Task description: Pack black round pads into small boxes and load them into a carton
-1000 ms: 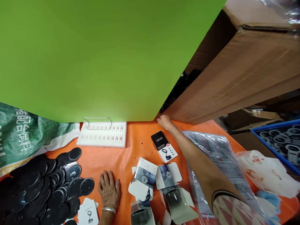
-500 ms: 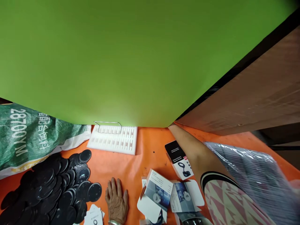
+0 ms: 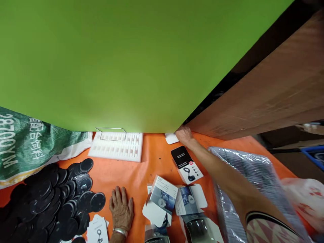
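Note:
My left hand [image 3: 121,209] lies flat and open on the orange table cover [image 3: 126,172], fingers stretched forward, a metal bangle at the wrist. It rests between a heap of black discs [image 3: 53,199] and several small printed cartons [image 3: 162,199]. My right arm reaches far forward. My right hand [image 3: 184,135] is at the foot of the green panel [image 3: 126,60], fingers closed on a small white piece [image 3: 171,138] that pokes out from under it. A black-and-white product card [image 3: 186,164] lies just below that hand.
A white foam tray [image 3: 118,146] with a wire clip sits at the back. A green woven sack [image 3: 27,145] lies left. A large cardboard box [image 3: 265,94] looms right. A clear plastic-wrapped stack [image 3: 253,179] lies under my right arm. Small white cards [image 3: 97,231] sit near my left wrist.
My right hand has drawn back slightly from under the green panel, and a small white piece now shows at its fingertips. My left hand stays flat. The view shifted.

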### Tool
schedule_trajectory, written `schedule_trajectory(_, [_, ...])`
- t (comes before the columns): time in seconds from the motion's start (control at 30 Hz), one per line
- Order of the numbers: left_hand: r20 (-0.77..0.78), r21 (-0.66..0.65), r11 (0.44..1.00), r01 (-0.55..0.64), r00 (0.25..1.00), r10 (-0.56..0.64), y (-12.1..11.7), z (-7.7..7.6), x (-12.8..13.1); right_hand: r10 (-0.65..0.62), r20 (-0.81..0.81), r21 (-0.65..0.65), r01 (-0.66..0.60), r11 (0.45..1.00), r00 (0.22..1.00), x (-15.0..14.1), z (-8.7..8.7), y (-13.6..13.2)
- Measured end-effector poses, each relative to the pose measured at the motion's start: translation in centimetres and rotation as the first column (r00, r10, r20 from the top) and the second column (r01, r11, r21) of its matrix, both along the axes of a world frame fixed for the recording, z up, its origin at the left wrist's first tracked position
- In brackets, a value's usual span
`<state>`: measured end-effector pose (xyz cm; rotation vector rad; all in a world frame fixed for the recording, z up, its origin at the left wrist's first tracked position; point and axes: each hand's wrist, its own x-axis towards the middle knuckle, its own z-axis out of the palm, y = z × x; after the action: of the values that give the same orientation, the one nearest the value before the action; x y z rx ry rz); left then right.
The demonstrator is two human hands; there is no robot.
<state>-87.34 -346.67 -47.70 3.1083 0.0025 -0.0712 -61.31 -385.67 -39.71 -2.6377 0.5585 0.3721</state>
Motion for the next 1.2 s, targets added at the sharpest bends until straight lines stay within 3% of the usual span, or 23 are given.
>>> schedule_trajectory(0.17, [0.014, 0.003, 1.000, 0.025, 1.000, -0.025, -0.2, 0.3, 0.2, 0.065, -0.117, -0.155, -0.083, 0.984, 0.991, -6.9, 2.7, -1.4])
schedule_trajectory(0.23, [0.003, 0.005, 1.000, 0.021, 1.000, -0.021, -0.2, 0.4, 0.2, 0.111, -0.168, -0.192, -0.143, 0.971, 0.980, -8.4, 4.3, -2.2])
schedule_trajectory(0.3, [-0.009, 0.008, 1.000, 0.019, 1.000, -0.019, -0.2, 0.5, 0.2, 0.151, -0.100, -0.197, -0.169, 0.966, 0.983, -8.4, 5.7, -2.6])
schedule_trajectory(0.37, [-0.027, 0.011, 1.000, 0.017, 0.999, -0.017, -0.3, 0.6, 0.1, 0.125, 0.090, -0.093, -0.117, 0.989, 0.988, -6.9, 6.6, -2.0])
schedule_trajectory(0.43, [-0.047, 0.014, 1.000, 0.012, 0.999, -0.011, -0.3, 0.7, 0.1, 0.004, 0.236, 0.101, -0.029, 0.994, 0.972, -4.3, 6.6, -0.4])
schedule_trajectory(0.5, [-0.065, 0.018, 1.000, 0.001, 0.998, 0.000, -0.3, 0.7, 0.0, -0.151, 0.273, 0.259, 0.079, 0.963, 0.950, -1.3, 6.1, 1.7])
schedule_trajectory(0.6, [-0.068, 0.029, 1.000, -0.009, 0.998, 0.011, -0.3, 0.6, -0.2, -0.325, 0.292, 0.379, 0.203, 0.903, 0.899, 3.2, 4.9, 3.8])
schedule_trajectory(0.73, [-0.049, 0.026, 1.000, 0.002, 0.999, -0.001, -0.2, 0.3, -0.4, -0.344, 0.337, 0.497, 0.145, 0.856, 0.876, 8.2, 3.9, 3.9])
schedule_trajectory(0.9, [-0.023, -0.008, 1.000, 0.016, 1.000, -0.016, -0.1, 0.0, -0.5, -0.325, 0.338, 0.555, 0.092, 0.827, 0.883, 11.5, 3.5, 3.2])
schedule_trajectory(1.07, [-0.028, -0.024, 1.000, 0.012, 1.000, -0.013, -0.2, 0.3, -0.2, -0.287, 0.332, 0.586, 0.042, 0.809, 0.899, 11.7, 3.0, 2.6])
schedule_trajectory(1.2, [-0.026, 0.004, 1.000, 0.027, 0.999, -0.027, -0.3, 0.9, 0.2, -0.194, 0.332, 0.408, 0.045, 0.912, 0.923, 9.6, 1.9, 2.0])
